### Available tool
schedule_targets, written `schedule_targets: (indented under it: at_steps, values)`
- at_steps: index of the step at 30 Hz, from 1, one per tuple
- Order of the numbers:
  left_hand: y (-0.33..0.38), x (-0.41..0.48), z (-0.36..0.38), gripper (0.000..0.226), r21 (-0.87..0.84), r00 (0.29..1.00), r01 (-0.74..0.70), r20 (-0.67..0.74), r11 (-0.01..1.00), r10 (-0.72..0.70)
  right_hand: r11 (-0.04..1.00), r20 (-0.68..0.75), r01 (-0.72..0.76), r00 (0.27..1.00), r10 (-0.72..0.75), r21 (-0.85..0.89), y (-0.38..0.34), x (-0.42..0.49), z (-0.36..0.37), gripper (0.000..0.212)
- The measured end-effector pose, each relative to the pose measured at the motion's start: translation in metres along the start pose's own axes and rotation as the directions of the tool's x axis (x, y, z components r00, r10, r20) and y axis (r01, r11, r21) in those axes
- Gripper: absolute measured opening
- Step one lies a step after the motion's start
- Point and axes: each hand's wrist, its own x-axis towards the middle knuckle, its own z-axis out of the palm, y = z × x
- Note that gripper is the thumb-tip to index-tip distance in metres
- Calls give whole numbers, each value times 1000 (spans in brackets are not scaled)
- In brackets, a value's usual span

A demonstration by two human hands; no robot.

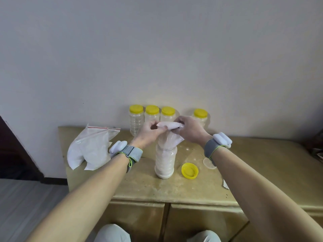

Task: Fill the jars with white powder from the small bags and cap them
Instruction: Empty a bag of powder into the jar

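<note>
1. The open jar stood upright near the middle of the table. White powder showed through its clear wall almost up to the shoulder.
2. The small bag was held upended directly above the jar, its lower end spreading over the jar's mouth.
3. The left hand pinched the left end of the bag's top edge with curled fingers. It sat just left of the bag and above the jar.
4. The right hand gripped the right end of that edge, with its fingers curled around the bunched plastic. It sat just right of the bag.
5. The two hands were level with each other, with the bag stretched between them.
6. The yellow lid lay inner side up on the table, just right of the jar's base.
7. A pale round disc lay just right of the lid, partly under the right forearm.
8. Four capped jars stood along the far edge behind the hands, three close together and one apart to the right.
9. A pile of bags holding white powder lay at the table's left end, well apart from the jar.
</note>
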Motion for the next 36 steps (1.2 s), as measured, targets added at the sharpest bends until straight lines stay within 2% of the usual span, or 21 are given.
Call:
schedule_targets:
  at_steps: [4,11,13,16,18,22,26,29,31,34,36]
  values:
    - [-5,1,-3,21,96,996,-30,-83,995,38,999,34,-36,999,37,-32,7,0,4,12]
    - [-16,0,-5,10,-68,985,-21,-170,997,9,996,37,-78,996,76,51,18,-9,1,25]
    - [-16,4,-5,10,-123,978,-7,-206,992,-19,977,45,-102,994,95,189,17,-11,-1,24]
    - [-15,9,-4,20,-171,977,13,-209,985,-50,861,80,-174,985,154,478,16,-13,-3,26]
    - [-16,10,-2,24,-188,975,25,-211,982,-66,832,51,-163,986,161,530,18,-13,-1,24]
    - [-13,8,0,20,-183,973,33,-219,983,-74,875,-35,-135,985,170,466,27,-13,3,32]
    - [-12,9,1,20,-172,971,41,-224,984,-80,887,-59,-127,984,170,443,27,-14,7,24]
    - [-6,5,1,11,-156,991,67,-105,986,-84,881,-51,-116,986,156,459,25,-14,9,17]
    - [-4,3,2,16,-115,996,73,-40,991,-78,876,-41,-108,989,144,471,23,-13,11,15]
    - [-8,5,1,22,-80,993,61,-93,995,-68,878,-43,-103,989,139,468,24,-12,14,14]
    - [-10,5,0,27,-129,983,56,-166,990,-78,875,-56,-106,987,150,472,25,-12,14,11]
